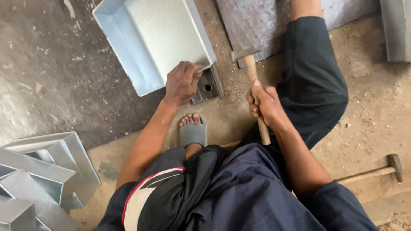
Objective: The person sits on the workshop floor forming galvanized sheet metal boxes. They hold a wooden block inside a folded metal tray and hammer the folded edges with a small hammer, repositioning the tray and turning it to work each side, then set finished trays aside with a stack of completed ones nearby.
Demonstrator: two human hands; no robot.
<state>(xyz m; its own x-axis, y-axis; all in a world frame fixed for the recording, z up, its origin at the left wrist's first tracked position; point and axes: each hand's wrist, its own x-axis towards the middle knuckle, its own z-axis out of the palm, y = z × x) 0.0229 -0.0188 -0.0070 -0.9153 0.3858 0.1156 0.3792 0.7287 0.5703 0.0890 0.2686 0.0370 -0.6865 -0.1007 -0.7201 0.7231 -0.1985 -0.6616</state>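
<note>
My right hand (264, 102) is fisted around a wooden hammer (252, 81), head raised. My left hand (182, 81), fingers curled, pinches the metal tray (145, 42) corner over a steel block (208, 87) just beside it.

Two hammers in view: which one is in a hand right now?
The hammer beside the metal tray, gripped by the right hand. The other hammer lies untouched on the floor at right.
</note>
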